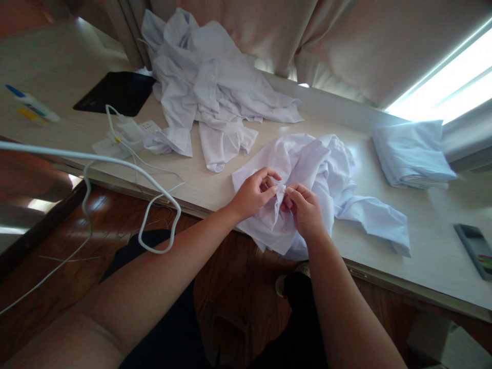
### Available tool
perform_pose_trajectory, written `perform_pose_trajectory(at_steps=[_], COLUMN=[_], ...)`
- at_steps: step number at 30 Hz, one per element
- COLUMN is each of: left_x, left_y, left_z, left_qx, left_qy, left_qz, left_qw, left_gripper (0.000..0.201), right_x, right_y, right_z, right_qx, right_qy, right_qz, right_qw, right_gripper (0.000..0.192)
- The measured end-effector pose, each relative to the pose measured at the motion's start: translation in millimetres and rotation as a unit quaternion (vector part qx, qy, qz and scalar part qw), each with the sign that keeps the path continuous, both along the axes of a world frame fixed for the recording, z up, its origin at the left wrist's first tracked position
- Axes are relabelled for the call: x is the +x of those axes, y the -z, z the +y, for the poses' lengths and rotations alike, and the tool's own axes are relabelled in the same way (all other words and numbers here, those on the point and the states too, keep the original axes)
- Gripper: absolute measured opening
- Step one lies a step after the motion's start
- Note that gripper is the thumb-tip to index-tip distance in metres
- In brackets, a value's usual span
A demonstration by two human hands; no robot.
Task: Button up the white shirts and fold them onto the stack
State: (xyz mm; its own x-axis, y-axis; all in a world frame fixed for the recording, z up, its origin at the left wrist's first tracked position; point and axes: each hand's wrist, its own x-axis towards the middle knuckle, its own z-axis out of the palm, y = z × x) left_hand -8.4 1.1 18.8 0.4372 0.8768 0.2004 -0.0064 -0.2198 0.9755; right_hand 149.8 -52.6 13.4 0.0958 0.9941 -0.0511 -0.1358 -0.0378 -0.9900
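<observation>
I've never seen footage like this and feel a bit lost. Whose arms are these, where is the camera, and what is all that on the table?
There is no machine here. The one picture comes from a camera worn on a person's head, looking forward and down, so the arms reaching in from below are that person's own. The left hand and right hand meet at the near edge of a pale table, each pinching a bit of a rumpled white shirt between the fingertips. Behind it lies a heap of white clothes, and to the right a folded shirt. On the left are a power strip with a white cable that trails off the table, a black mat and a tube. A phone lies at the far right, with curtains behind.
</observation>
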Motion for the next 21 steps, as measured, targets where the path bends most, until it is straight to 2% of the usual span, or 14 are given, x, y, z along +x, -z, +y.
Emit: perform_pose_trajectory(at_steps=[21], left_x=[-2.2], left_y=[-0.2], left_z=[-5.2], left_qx=[-0.001], left_qy=[0.003], left_qz=[-0.010], left_qw=[1.000], left_gripper=[0.016], right_x=[-2.3], right_y=[-0.6], right_z=[2.5], right_qx=[0.025], right_qy=[-0.038], right_qz=[-0.068], right_qw=[0.997], right_gripper=[0.029])
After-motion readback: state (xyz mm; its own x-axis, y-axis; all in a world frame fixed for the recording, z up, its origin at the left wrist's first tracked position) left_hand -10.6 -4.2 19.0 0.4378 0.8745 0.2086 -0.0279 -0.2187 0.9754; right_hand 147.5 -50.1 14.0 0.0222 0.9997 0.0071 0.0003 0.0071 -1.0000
